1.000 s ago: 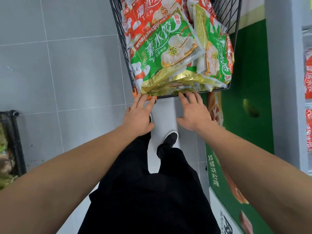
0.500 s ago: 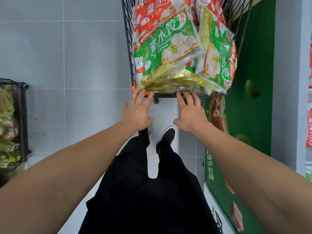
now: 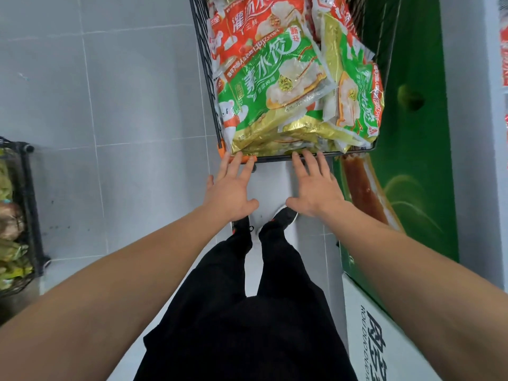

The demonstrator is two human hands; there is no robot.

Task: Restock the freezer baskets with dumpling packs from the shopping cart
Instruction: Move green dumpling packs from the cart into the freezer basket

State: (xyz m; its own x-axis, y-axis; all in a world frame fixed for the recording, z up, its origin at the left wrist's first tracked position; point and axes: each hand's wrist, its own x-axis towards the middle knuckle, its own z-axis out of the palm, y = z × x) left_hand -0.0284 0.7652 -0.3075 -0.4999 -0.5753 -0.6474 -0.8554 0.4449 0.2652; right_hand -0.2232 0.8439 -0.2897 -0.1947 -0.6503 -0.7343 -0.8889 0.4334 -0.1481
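Head view is showing a dark wire rack (image 3: 26, 210) sitting at the far left on the grey tiled floor (image 3: 123, 105). Left hand (image 3: 231, 188) is reaching to the shopping cart (image 3: 316, 158), grip spread, straight fingertips touching its near rim by the orange corner. Dumpling packs (image 3: 275, 78), green and red, are lying heaped inside the cart. Right hand (image 3: 316, 185) is resting fingertips on that same rim, grip also spread. Green freezer panel (image 3: 417, 160) is standing just beside, on the right.

Dumpling packs (image 3: 277, 78) showing glossy crinkled plastic film, gold foil edges; shopping cart (image 3: 204, 78) looking black metal wire; floor tiles (image 3: 123, 92) appearing smooth grey, slight sheen; trousers (image 3: 247, 325) looking matt black cloth.
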